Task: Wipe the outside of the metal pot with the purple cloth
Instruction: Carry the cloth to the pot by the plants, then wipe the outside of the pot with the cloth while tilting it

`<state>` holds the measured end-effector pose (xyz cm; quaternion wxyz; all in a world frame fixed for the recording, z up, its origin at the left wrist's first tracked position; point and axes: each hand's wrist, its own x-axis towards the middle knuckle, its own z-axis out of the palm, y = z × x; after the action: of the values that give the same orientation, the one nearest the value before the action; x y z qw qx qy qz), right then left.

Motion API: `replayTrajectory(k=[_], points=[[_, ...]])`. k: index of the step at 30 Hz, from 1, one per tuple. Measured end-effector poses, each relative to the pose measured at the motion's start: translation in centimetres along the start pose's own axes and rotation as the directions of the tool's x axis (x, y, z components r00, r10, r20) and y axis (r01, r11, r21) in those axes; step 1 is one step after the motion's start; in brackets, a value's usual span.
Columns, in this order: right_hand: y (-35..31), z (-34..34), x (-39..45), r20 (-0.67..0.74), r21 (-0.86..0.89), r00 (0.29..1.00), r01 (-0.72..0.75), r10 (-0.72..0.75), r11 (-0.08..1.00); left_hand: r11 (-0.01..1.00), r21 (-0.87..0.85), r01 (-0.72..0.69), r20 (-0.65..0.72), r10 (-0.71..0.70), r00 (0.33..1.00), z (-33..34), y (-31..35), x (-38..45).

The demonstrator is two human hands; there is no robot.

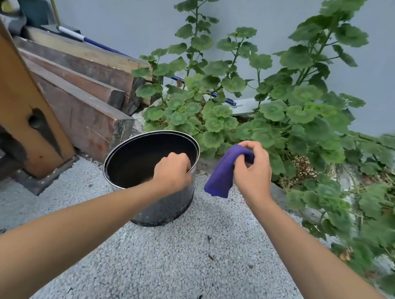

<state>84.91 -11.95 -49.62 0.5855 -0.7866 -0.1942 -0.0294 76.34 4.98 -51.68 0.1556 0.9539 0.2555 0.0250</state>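
**Pot held at the rim, cloth raised beside it**

While the left hand (pixel 173 170) curls over the near right rim of the pot (pixel 142 158), the right hand (pixel 254 171) holds the cloth (pixel 223 174) in the air just to the pot's right. The left fingers close on the rim, with the fingertips seemingly hooked inside, though the hand itself hides them. The right hand pinches the upper end of the cloth between thumb and fingers, and the rest of the purple fabric hangs down in a loose fold, apart from the pot's wall.

The pot stands upright on pale gravel (pixel 179 269), its mouth open and its inside dark. Its outer wall looks dark and speckled near the base. Stacked timbers (pixel 81 88) lie behind it to the left, beside a slanted tan board (pixel 9 95). A leafy plant (pixel 280 114) rises behind and to the right of the pot, against a grey wall (pixel 133 8). Both forearms reach in from the bottom edge, bare to the frame.
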Motion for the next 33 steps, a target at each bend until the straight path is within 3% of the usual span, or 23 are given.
replayTrajectory(k=[4, 8, 13, 19, 22, 25, 29, 33], points=[[-0.4, -0.3, -0.3, 0.041, 0.014, 0.996, -0.076, 0.076, 0.997, 1.0, -0.016, 0.007, -0.015, -0.007, 1.0, 0.1, 0.8, -1.4], [-1.4, -0.6, -0.7, 0.047, 0.04, 0.996, -0.071, 0.069, 0.997, 0.997, -0.07, 0.022, -0.094, -0.029, 0.995, -3.9, 0.3, -1.5], [-2.2, 0.0, -1.1, 0.055, 0.093, 0.998, -0.037, 0.032, 0.995, 0.959, -0.283, -0.029, -0.143, -0.012, 0.99, -8.8, -1.2, -0.5], [-1.2, 1.2, -2.0, 0.162, 0.007, 0.982, 0.094, -0.094, 0.996, 0.899, -0.437, 0.012, 0.063, 0.017, 0.998, -5.5, -1.7, -1.4], [-0.3, 1.8, -2.5, 0.253, -0.038, 0.959, 0.145, -0.131, 0.989, 0.875, -0.484, 0.002, 0.07, 0.037, 0.997, -3.9, -1.7, -1.0], [0.7, 2.9, -2.8, 0.28, -0.035, 0.948, 0.166, -0.15, 0.986, 0.806, -0.59, 0.046, 0.097, 0.014, 0.995, -3.6, -1.6, -0.1], [1.9, 4.4, -3.3, 0.318, -0.057, 0.946, 0.088, -0.065, 0.994, 0.645, -0.746, 0.164, 0.24, 0.031, 0.97, -3.5, -1.5, 0.0], [3.5, 6.2, -3.7, 0.359, -0.322, 0.933, 0.111, 0.013, 0.94, 0.496, -0.822, 0.279, 0.355, 0.064, 0.933, -3.3, -1.9, -0.1]])
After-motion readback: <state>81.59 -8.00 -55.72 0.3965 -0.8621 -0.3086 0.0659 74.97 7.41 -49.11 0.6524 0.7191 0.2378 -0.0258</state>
